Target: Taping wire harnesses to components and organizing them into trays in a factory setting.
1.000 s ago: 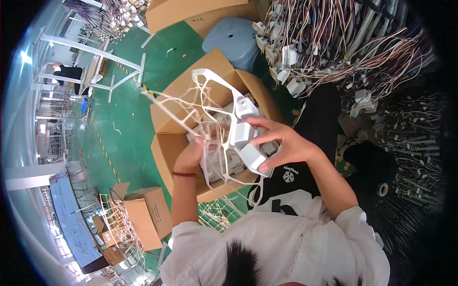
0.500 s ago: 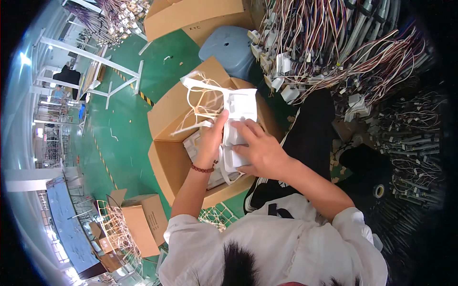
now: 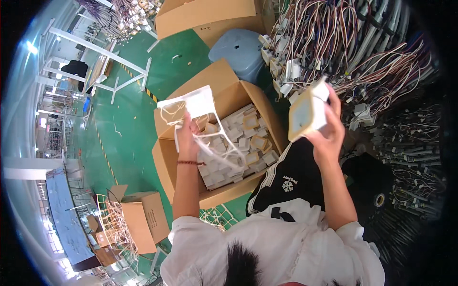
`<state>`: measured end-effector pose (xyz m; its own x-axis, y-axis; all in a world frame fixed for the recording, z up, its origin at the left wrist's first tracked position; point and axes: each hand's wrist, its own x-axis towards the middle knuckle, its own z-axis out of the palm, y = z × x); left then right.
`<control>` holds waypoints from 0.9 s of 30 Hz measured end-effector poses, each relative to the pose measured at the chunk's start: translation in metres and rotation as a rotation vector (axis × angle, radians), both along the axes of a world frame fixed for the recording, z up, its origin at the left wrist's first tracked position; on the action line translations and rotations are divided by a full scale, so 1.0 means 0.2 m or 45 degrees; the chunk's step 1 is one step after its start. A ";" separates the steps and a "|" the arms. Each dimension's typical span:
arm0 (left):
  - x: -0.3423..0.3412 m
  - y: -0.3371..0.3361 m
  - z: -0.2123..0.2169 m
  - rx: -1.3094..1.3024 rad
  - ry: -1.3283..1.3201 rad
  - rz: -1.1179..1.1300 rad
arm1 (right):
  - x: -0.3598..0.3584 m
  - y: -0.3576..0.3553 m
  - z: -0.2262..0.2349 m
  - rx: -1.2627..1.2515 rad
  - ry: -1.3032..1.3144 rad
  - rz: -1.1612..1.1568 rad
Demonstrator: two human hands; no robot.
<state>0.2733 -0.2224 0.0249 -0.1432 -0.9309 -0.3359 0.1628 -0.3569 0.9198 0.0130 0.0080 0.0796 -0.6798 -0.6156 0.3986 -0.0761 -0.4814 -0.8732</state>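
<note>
Above the open cardboard carton, my left hand is closed around a white cut-out sheet with thin beige strands and a loose white strip hanging from it. My right hand is held out to the right of the carton, over my dark-trousered leg. It grips a small white box-shaped piece with a tan rim around its face, slightly blurred. Inside the carton lie many similar white pieces, some with tan rims.
A blue stool and a larger carton stand beyond. Bundles of wires with white connectors hang at the upper right. At the lower left are a smaller carton and tangled beige strands on the green floor.
My hands have moved apart: the right went right with a white box-shaped piece, the left moved left with the cut-out sheet. More of the carton's contents now show.
</note>
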 end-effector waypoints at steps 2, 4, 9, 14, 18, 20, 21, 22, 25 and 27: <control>0.00 0.06 0.08 -0.165 -0.165 -0.006 | -0.04 -0.03 -0.09 0.354 0.464 0.145; -0.04 0.13 0.15 -0.334 -0.331 -0.021 | 0.07 -0.10 -0.16 0.569 0.627 0.344; -0.16 0.36 0.28 -0.392 -0.687 -0.245 | 0.22 -0.24 -0.09 0.435 0.642 0.180; -0.12 0.44 0.17 -0.343 -0.572 -0.600 | 0.29 -0.30 -0.08 0.618 0.870 0.265; -0.04 0.39 0.09 -0.184 -0.240 -0.657 | 0.35 -0.24 -0.12 0.442 -0.215 0.750; 0.01 0.36 0.09 -0.175 -0.225 -0.596 | 0.30 -0.20 -0.19 0.255 -0.601 0.651; 0.05 0.36 0.07 -0.194 -0.218 -0.489 | 0.24 -0.18 -0.17 0.156 -0.860 0.688; 0.05 0.37 0.09 -0.119 -0.324 -0.328 | 0.15 -0.14 -0.22 0.086 -0.886 0.693; 0.38 0.26 -0.10 -0.088 -0.308 -0.342 | -0.01 -0.09 -0.18 -0.017 -0.987 0.680; 0.45 0.26 -0.12 -0.028 -0.288 -0.134 | -0.06 -0.08 -0.21 0.088 -0.897 0.605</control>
<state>0.3640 -0.1698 0.0003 -0.1635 -0.9223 -0.3501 -0.0849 -0.3404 0.9365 0.0003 -0.0076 0.0371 -0.4183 -0.9057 -0.0691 0.6926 -0.2688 -0.6693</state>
